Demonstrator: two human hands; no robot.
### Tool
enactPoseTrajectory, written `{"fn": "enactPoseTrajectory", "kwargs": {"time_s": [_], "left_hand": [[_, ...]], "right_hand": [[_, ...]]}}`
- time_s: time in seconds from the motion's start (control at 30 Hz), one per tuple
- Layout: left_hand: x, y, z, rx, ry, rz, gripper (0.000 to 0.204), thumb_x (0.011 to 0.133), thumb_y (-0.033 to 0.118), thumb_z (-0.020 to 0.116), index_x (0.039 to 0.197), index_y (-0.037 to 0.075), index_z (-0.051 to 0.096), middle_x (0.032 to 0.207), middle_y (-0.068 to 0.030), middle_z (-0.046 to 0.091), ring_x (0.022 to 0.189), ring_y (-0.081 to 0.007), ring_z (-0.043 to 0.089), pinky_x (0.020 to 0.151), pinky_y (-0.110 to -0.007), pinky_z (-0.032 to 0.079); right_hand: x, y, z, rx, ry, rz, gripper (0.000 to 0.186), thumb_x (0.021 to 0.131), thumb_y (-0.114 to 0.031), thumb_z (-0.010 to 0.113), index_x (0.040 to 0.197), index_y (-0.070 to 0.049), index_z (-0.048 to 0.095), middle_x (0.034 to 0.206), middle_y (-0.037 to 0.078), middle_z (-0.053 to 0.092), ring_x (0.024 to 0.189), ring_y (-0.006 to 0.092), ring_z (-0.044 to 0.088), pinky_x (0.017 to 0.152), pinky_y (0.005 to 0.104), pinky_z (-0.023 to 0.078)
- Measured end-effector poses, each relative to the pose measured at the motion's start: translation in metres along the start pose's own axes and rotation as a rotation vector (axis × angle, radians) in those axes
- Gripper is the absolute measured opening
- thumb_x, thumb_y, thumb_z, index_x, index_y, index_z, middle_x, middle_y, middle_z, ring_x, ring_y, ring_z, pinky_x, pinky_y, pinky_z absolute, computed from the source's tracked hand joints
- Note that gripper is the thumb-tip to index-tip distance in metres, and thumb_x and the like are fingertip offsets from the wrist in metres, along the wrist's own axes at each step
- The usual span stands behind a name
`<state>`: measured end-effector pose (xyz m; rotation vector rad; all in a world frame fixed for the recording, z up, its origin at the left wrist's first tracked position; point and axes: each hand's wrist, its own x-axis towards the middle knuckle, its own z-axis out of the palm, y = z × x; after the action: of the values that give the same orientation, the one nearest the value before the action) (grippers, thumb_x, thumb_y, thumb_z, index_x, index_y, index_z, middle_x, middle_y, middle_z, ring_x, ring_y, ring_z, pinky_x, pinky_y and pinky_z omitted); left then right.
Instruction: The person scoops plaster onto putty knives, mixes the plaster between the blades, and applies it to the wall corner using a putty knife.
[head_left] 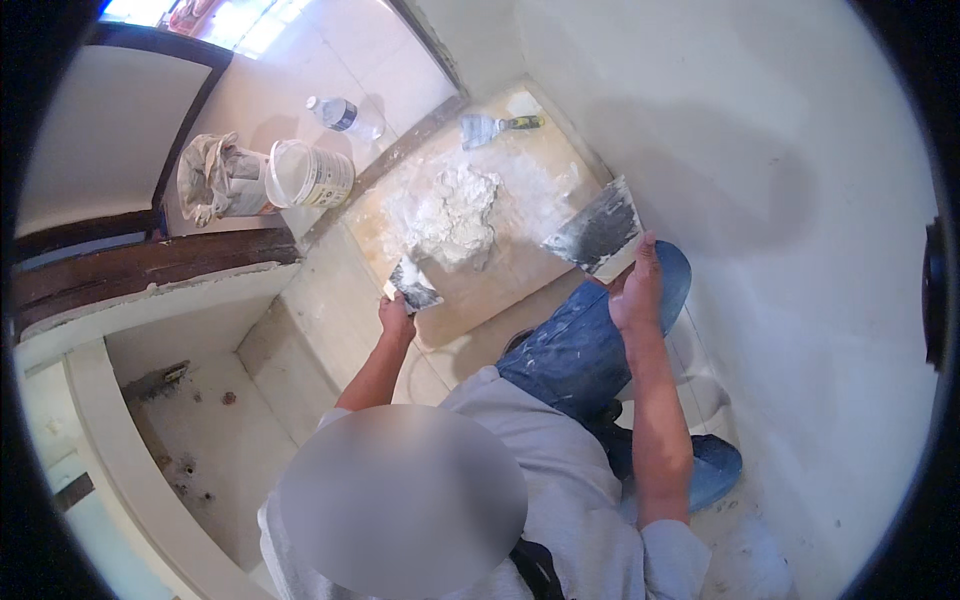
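Observation:
My left hand is closed on a small flat scraper smeared with white and dark grey, at the near left edge of a board. My right hand grips a wider flat scraper, its dark, streaked face turned up above the board's right side. Between them a heap of wet white putty lies on the pale tan board, with thin smears around it. Neither scraper touches the heap. A putty knife with a yellow and black handle rests at the board's far end, its blade coated white.
Left of the board stand a white plastic bucket and a crumpled, putty-stained bag. A clear bottle lies behind them. A pale wall closes the right side. A recessed ledge with holes is at lower left.

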<state>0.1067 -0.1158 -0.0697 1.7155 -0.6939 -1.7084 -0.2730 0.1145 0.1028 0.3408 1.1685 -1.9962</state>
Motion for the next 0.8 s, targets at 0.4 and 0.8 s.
{"fn": "enactPoseTrajectory", "kwargs": {"time_s": [0.4, 0.8], "left_hand": [[0.105, -0.022, 0.029, 0.090, 0.202, 0.058, 0.036, 0.094, 0.002, 0.055, 0.129, 0.003, 0.045, 0.112, -0.0131, 0.061, 0.092, -0.0242, 0.065, 0.074, -0.040, 0.056], [0.033, 0.022, 0.085, 0.005, -0.149, -0.059, 0.023, 0.102, 0.017, 0.051, 0.123, 0.015, 0.041, 0.114, -0.0035, 0.060, 0.100, -0.0208, 0.063, 0.076, -0.044, 0.054]], "right_hand": [[-0.064, -0.010, -0.019, -0.038, -0.102, 0.006, 0.031, 0.100, -0.019, 0.058, 0.128, -0.008, 0.051, 0.118, 0.003, 0.062, 0.110, 0.0154, 0.060, 0.097, 0.0350, 0.048], [-0.067, -0.009, -0.027, 0.124, -0.103, 0.139, 0.040, 0.103, -0.031, 0.049, 0.136, -0.007, 0.047, 0.127, 0.007, 0.061, 0.116, 0.0216, 0.061, 0.097, 0.0390, 0.051]]}}
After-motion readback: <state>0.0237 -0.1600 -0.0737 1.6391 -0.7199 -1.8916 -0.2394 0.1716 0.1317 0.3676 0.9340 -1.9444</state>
